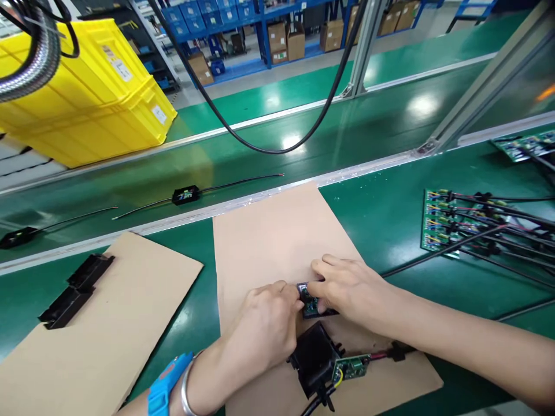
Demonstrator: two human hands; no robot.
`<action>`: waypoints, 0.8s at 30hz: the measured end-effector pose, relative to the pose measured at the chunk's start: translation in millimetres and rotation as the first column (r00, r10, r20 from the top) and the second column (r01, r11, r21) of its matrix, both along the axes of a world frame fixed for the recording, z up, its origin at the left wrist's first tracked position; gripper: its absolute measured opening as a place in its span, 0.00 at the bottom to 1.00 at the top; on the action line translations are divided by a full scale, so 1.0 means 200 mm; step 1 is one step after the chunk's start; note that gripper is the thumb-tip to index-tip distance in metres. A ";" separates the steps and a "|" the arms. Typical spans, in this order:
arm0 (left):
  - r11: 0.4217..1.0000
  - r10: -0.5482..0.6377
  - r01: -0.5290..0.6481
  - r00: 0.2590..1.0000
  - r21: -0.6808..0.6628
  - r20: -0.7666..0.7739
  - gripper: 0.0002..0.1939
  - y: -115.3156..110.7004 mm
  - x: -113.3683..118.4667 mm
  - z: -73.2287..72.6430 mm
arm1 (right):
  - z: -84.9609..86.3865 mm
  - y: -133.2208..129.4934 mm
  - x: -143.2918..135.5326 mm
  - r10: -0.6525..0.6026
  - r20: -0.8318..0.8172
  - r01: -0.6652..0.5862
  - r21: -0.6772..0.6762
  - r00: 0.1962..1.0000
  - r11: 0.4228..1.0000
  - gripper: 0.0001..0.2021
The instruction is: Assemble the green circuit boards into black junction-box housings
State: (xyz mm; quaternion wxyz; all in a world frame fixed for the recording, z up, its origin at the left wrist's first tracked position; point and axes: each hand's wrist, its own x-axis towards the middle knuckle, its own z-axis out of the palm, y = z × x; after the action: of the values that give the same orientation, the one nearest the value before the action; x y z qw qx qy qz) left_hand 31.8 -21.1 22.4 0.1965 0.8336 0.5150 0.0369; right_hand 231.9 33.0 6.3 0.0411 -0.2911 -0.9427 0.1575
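A small green circuit board (310, 304) sits in a black plastic case on the cardboard in front of me. My left hand (272, 319), fingers curled, grips the case's left edge. From the other side, my right hand (353, 289) has its bent fingers and thumb closed on the board and case; the palm hides part of them. Just below lies an open black case (315, 355). A second circuit board (353, 366), with red and yellow wires and black cables, rests against its right side.
Under the work lies a cardboard sheet (277, 242). Another sheet (99, 323) at left carries two black cases (71, 297). Wired circuit boards (442, 222) are at right. Beyond the metal rail, cabled black units (185, 195) and yellow crates (87, 98) stand; a black cable (277, 151) hangs overhead.
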 end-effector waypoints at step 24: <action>0.999 -0.005 0.024 0.912 0.042 -0.410 0.10 0.01 0.08 0.02 | -0.04 -0.01 0.02 -0.027 -0.125 0.022 -0.048 0.992 0.999 0.05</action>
State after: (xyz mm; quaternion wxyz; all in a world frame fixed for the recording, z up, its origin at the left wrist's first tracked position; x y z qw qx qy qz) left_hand 48.8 -19.2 26.0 0.0654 0.8309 0.5375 -0.1283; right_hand 236.2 31.8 -1.2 0.0956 -0.2931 -0.9307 0.1968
